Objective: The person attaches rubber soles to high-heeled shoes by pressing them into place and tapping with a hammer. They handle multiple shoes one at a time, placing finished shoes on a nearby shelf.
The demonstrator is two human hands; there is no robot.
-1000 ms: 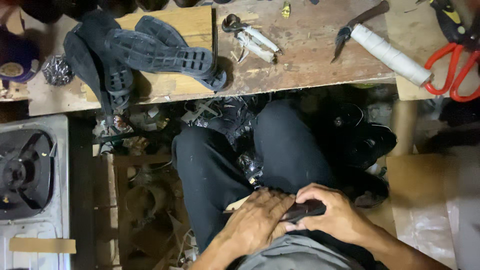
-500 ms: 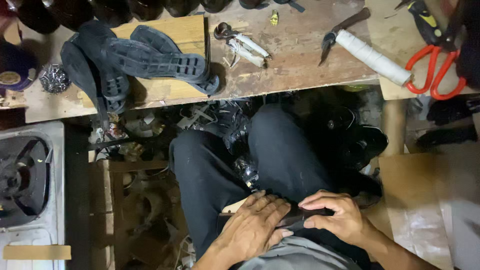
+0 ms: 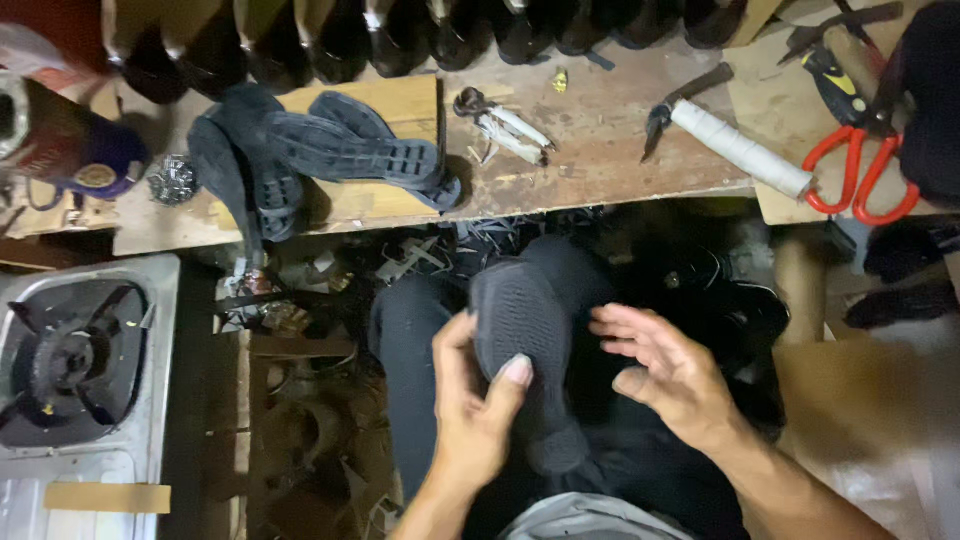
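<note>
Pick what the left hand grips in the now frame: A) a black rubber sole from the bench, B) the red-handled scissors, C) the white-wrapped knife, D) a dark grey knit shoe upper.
D: the left hand closes its thumb and fingers around the dark grey knit shoe upper over the lap, while the right hand is open beside it, apart from it.

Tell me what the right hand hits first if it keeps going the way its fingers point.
Most likely the dark shoe sole held by the left hand; the right hand points left at it, open, a small gap between.
</note>
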